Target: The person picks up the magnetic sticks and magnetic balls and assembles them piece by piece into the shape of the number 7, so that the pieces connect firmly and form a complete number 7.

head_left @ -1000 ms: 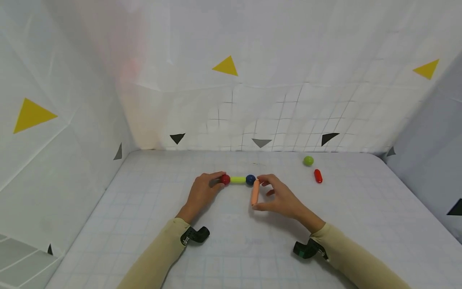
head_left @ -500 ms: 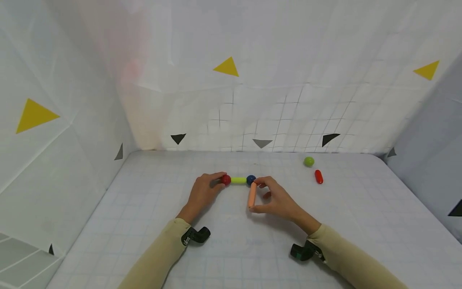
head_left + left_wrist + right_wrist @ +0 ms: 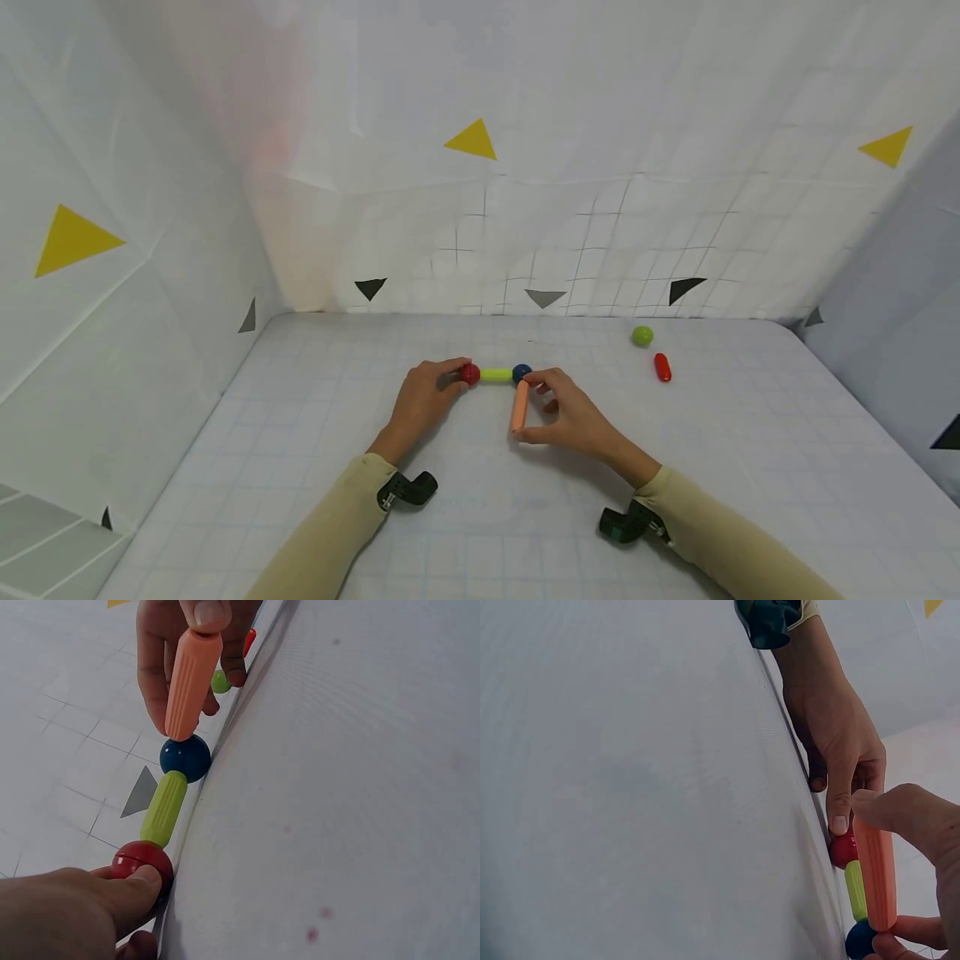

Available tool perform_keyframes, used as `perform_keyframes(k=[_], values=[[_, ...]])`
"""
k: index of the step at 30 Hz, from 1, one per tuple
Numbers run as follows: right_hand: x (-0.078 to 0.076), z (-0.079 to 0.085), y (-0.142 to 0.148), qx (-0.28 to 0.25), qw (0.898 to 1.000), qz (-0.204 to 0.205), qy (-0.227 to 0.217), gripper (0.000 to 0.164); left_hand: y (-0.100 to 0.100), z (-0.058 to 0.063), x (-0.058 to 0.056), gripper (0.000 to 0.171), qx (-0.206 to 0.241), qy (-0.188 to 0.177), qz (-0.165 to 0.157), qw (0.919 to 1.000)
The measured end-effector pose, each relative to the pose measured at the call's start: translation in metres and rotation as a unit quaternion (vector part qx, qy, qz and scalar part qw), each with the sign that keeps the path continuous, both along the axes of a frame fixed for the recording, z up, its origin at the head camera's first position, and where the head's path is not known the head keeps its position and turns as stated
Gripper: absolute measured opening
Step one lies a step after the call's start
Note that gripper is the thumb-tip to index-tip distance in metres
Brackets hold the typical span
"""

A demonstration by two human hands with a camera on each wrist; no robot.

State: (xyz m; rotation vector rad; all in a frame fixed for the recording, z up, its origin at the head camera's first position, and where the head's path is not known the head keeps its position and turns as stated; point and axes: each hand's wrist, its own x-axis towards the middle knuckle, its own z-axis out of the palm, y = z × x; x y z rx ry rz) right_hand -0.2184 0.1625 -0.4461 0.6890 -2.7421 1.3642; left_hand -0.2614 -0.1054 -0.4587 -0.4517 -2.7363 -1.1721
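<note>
My left hand pinches a red ball between thumb and fingers. A yellow-green ribbed rod joins that ball to a dark blue ball, all in one line on the table. With thumb and index finger at its two ends, my right hand holds an orange ribbed rod. The orange rod's far end is right at the blue ball, and the rod points back toward me. In the left wrist view the orange rod meets the top of the blue ball.
A green ball and a short red rod lie at the back right of the white gridded table. White sheets with yellow and black triangles wall in the back and sides. A dark wrist camera sits on each sleeve.
My right hand has moved slightly left and toward me with the orange rod, bringing its far end to the blue ball's near side. The left hand keeps its hold on the red ball.
</note>
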Motion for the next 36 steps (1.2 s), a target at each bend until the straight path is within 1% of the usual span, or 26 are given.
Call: perform_keyframes(k=[10,14,24,36], values=[[0.0011,-0.0014,-0.0018,0.011,1.0,-0.014,-0.017,0.078,0.0,-0.0003,0.0008,0.044,0.0,-0.011,0.002,0.9999],[0.0011,-0.001,-0.0023,0.015,0.999,-0.018,-0.021,0.078,-0.0001,0.0,0.0007,0.043,0.001,-0.007,-0.001,1.0],[0.0002,-0.0012,-0.0017,0.014,1.0,-0.015,-0.009,0.077,0.0006,0.0006,0.0005,0.043,0.006,-0.002,-0.003,1.0],[0.0001,-0.0025,-0.0029,0.011,1.0,-0.016,0.003,0.075,-0.0001,-0.001,0.0001,0.044,0.001,0.001,-0.004,1.0]])
